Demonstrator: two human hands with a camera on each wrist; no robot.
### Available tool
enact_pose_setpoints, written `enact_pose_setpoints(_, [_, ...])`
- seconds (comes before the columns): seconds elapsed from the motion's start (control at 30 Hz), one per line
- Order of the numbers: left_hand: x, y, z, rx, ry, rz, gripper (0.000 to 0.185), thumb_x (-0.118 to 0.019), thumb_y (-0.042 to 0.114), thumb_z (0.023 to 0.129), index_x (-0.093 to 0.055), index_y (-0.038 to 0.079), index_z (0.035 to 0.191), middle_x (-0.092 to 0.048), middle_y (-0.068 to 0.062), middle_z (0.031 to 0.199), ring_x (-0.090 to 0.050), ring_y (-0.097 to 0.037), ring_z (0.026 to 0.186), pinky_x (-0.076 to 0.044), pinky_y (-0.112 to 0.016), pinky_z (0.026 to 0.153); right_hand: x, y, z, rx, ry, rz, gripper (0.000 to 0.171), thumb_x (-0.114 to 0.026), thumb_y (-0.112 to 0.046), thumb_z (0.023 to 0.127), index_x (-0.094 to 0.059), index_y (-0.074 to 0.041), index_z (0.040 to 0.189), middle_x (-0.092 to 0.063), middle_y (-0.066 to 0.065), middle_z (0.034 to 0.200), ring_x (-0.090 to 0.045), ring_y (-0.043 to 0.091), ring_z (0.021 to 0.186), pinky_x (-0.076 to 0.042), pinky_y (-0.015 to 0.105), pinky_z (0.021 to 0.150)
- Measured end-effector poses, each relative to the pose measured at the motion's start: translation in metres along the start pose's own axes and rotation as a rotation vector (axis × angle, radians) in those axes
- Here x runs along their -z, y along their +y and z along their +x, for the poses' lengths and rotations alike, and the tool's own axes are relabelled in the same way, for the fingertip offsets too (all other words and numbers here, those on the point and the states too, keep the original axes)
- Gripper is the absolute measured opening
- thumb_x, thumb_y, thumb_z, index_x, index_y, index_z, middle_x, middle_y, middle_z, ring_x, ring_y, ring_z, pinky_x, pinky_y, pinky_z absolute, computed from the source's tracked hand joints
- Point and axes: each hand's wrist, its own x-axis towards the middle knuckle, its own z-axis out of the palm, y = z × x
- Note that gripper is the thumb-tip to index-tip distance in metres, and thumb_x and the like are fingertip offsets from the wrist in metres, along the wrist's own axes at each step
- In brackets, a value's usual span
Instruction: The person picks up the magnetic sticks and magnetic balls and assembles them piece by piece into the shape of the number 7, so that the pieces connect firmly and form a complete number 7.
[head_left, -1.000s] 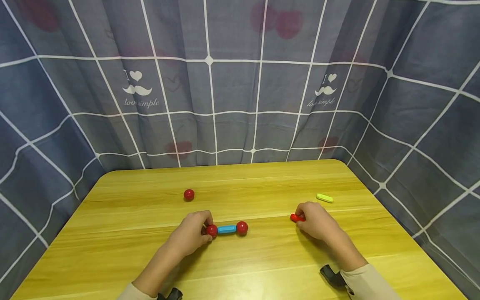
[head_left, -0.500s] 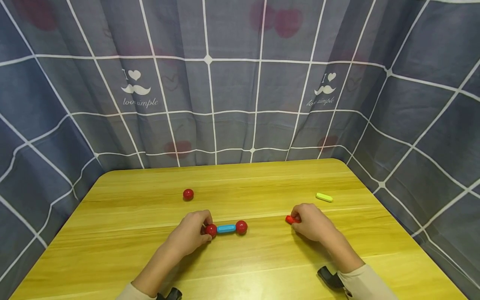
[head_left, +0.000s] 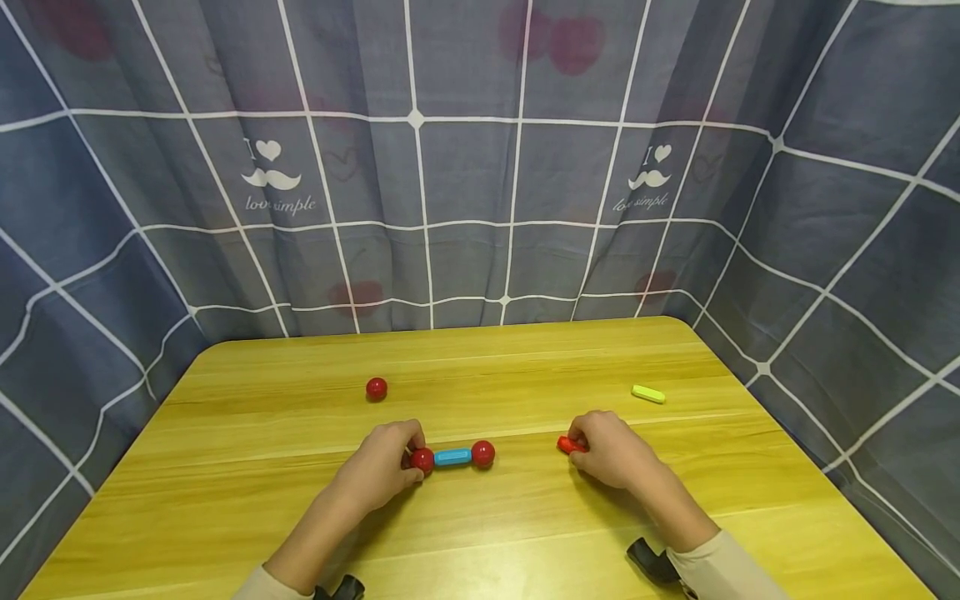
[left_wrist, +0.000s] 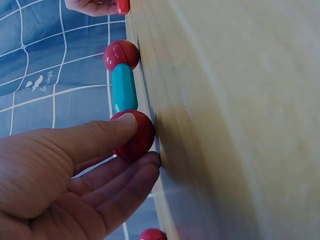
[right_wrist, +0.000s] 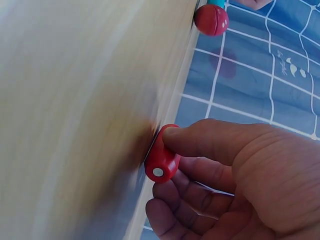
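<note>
My left hand (head_left: 381,467) pinches a red ball (left_wrist: 137,135) between thumb and fingers, low at the wooden table. A blue stick (head_left: 453,457) extends from that ball to a second red ball (head_left: 483,454) on its right, the three in one line. To the right, my right hand (head_left: 613,450) pinches a short red stick (right_wrist: 163,155) by its sides, close over the tabletop. A round silvery spot shows on the end of this stick in the right wrist view. Its left end points toward the second ball, with a gap between them.
A loose red ball (head_left: 377,389) lies behind my left hand. Behind my right hand is a yellow-green stick (head_left: 648,394). The wooden table (head_left: 480,533) is bounded by a grey-blue checked curtain (head_left: 465,183) at the back and sides.
My right hand has slid left with the red stick, closer to the joined balls and blue stick, and the stick has turned a little. My left hand stays in place.
</note>
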Motion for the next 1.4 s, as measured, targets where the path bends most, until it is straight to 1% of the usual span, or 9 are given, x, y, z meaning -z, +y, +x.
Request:
enact_pose_setpoints(0.27, [0.000,0.000,-0.001,0.005,-0.001,0.005,0.030,-0.083,-0.002,0.073,-0.058,0.009,0.085,-0.057,0.002,0.080,-0.054,-0.015,0.074,-0.048,-0.031,0.065,-0.003,-0.008,-0.001,0.040,-0.001,0.001,0.011,-0.075,-0.008,0.075,-0.065,-0.012,0.077,-0.053,-0.007,0.067,-0.046,0.012,0.061,-0.040,0.029,0.057])
enact_pose_setpoints(0.43, [0.001,0.001,0.000,0.004,-0.005,0.000,0.029,-0.083,-0.002,0.073,-0.058,0.008,0.086,-0.058,0.002,0.081,-0.054,-0.015,0.074,-0.048,-0.031,0.065,-0.003,-0.011,-0.002,0.045,-0.007,0.019,0.008,-0.074,-0.008,0.075,-0.069,-0.009,0.082,-0.054,-0.007,0.068,-0.046,0.011,0.060,-0.040,0.027,0.055])
enact_pose_setpoints(0.6, [0.001,0.001,0.000,0.010,-0.008,-0.006,0.029,-0.082,-0.003,0.073,-0.058,0.008,0.086,-0.058,0.002,0.081,-0.055,-0.015,0.074,-0.048,-0.031,0.065,-0.006,-0.012,-0.004,0.074,-0.020,0.011,0.007,-0.072,-0.012,0.077,-0.071,-0.010,0.083,-0.052,-0.009,0.063,-0.041,0.007,0.054,-0.034,0.024,0.049])
enact_pose_setpoints(0.77, [0.000,0.000,0.000,0.004,-0.003,-0.003,0.029,-0.082,-0.003,0.073,-0.058,0.008,0.085,-0.058,0.002,0.080,-0.055,-0.014,0.074,-0.049,-0.030,0.065,-0.008,-0.015,-0.004,0.096,-0.028,0.006,0.003,-0.072,-0.013,0.078,-0.070,-0.013,0.081,-0.049,-0.010,0.058,-0.037,0.004,0.050,-0.030,0.022,0.046])
enact_pose_setpoints(0.87, [0.000,0.000,0.000,0.003,-0.002,-0.002,0.029,-0.082,-0.003,0.073,-0.058,0.008,0.086,-0.058,0.002,0.081,-0.055,-0.014,0.074,-0.048,-0.030,0.065,-0.008,-0.017,-0.005,0.111,-0.029,0.017,0.006,-0.072,-0.013,0.079,-0.067,-0.015,0.077,-0.047,-0.010,0.055,-0.035,0.003,0.049,-0.028,0.022,0.046])
enact_pose_setpoints(0.97, [0.000,0.000,0.000,0.004,-0.003,-0.002,0.029,-0.083,-0.003,0.073,-0.058,0.008,0.086,-0.058,0.001,0.081,-0.054,-0.014,0.074,-0.048,-0.030,0.065,-0.008,-0.018,-0.006,0.124,-0.024,0.026,0.008,-0.073,-0.014,0.078,-0.066,-0.016,0.075,-0.047,-0.011,0.054,-0.036,0.002,0.049,-0.030,0.022,0.046])
enact_pose_setpoints(1.17, [0.000,0.001,0.000,0.008,-0.004,0.002,0.030,-0.083,-0.002,0.073,-0.058,0.008,0.086,-0.057,0.001,0.080,-0.054,-0.014,0.073,-0.048,-0.030,0.064,-0.010,-0.021,-0.007,0.139,-0.010,0.035,0.011,-0.073,-0.014,0.077,-0.066,-0.020,0.072,-0.051,-0.014,0.057,-0.043,0.002,0.051,-0.038,0.022,0.050])
enact_pose_setpoints(1.4, [0.000,-0.001,0.001,0.003,-0.001,-0.001,0.030,-0.083,-0.003,0.072,-0.058,0.008,0.085,-0.057,0.002,0.080,-0.054,-0.015,0.073,-0.048,-0.030,0.064,-0.013,-0.027,-0.007,0.134,-0.048,0.092,0.006,-0.073,-0.013,0.076,-0.069,-0.018,0.075,-0.054,-0.013,0.060,-0.046,0.002,0.051,-0.040,0.023,0.049])
